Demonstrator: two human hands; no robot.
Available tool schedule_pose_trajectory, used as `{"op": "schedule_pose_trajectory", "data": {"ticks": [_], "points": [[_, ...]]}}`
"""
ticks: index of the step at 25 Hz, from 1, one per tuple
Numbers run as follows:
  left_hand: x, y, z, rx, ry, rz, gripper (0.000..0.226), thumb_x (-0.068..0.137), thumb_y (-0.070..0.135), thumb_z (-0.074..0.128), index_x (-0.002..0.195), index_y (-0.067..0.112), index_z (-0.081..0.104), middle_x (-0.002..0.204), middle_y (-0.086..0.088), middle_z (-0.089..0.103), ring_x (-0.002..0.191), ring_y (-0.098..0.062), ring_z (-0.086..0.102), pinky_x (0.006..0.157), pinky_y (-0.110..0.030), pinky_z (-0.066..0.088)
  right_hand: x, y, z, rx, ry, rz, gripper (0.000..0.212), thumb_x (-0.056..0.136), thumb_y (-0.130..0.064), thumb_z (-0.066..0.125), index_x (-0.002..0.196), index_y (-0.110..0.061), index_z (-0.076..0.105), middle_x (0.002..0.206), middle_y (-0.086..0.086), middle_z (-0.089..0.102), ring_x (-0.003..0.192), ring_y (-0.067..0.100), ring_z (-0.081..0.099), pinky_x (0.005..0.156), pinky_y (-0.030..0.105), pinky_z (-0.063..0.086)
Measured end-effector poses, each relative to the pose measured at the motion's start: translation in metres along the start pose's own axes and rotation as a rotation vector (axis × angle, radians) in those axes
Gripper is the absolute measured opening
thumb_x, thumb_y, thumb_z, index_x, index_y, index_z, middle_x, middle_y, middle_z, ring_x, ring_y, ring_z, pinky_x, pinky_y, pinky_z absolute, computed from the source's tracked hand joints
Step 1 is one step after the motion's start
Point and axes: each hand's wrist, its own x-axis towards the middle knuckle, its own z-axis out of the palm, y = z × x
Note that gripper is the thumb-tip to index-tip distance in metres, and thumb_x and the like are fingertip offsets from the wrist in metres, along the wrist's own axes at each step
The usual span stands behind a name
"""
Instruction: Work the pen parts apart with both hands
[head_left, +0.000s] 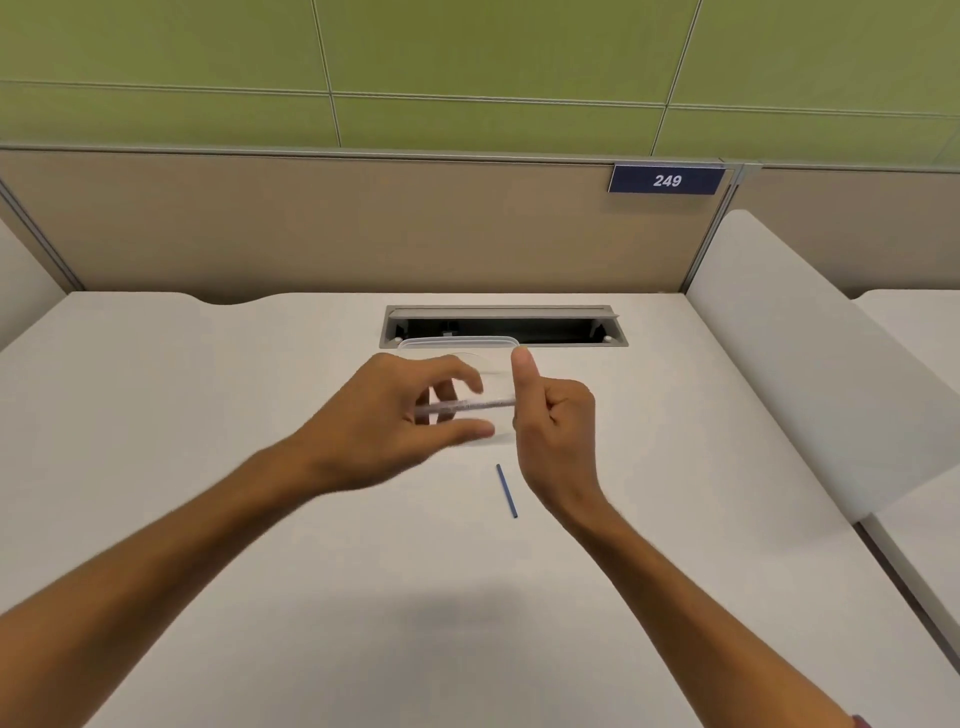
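My left hand (395, 415), blurred, holds a clear pen barrel (478, 404) between its thumb and curled fingers, above the white desk (260, 415). The barrel lies level and its right end meets my right hand (553, 421) at the base of the thumb. That hand's fingers are curled and its thumb points up; where it touches the barrel is hidden. A thin blue refill stick (507, 491) lies on the desk just below and between the hands. Behind the hands stands a clear plastic container (460, 344), partly covered by them.
An open cable slot (504, 326) is cut into the desk behind the container. A beige partition (363, 228) with a blue "249" sign (666, 180) closes the back. A white side panel (810, 364) borders the desk on the right.
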Motion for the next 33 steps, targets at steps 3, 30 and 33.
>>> {"op": "schedule_pose_trajectory", "data": {"ticks": [3,30,33], "points": [[-0.005,-0.003,0.014,0.495,0.216,0.266,0.021,0.088,0.031,0.067,0.095,0.01,0.07,0.074,-0.003,0.069,0.052,-0.023,0.056,0.041,-0.036,0.048,0.002,0.008,0.003,0.041,-0.045,0.21,0.065,0.104,-0.036,0.046,0.052,-0.002,0.027,0.048,0.005,0.026,0.047,0.018,0.024,0.046,0.029,0.021],[0.01,-0.004,-0.007,-0.293,-0.003,-0.044,0.028,0.087,0.042,0.061,0.075,0.02,0.074,0.048,0.004,0.045,0.047,-0.014,0.033,0.045,-0.028,0.03,-0.001,0.0,-0.009,-0.088,-0.077,-0.224,0.05,0.104,-0.029,0.034,0.063,-0.002,0.042,0.056,0.011,0.042,0.053,0.022,0.037,0.051,0.033,0.029],[0.012,-0.007,-0.016,-0.458,-0.216,-0.185,0.034,0.087,0.046,0.061,0.073,0.017,0.072,0.049,0.006,0.043,0.047,-0.012,0.032,0.044,-0.019,0.03,0.0,0.003,-0.014,-0.194,-0.116,-0.431,0.043,0.104,-0.023,0.033,0.073,0.0,0.049,0.068,0.009,0.047,0.061,0.018,0.038,0.055,0.022,0.029]]}}
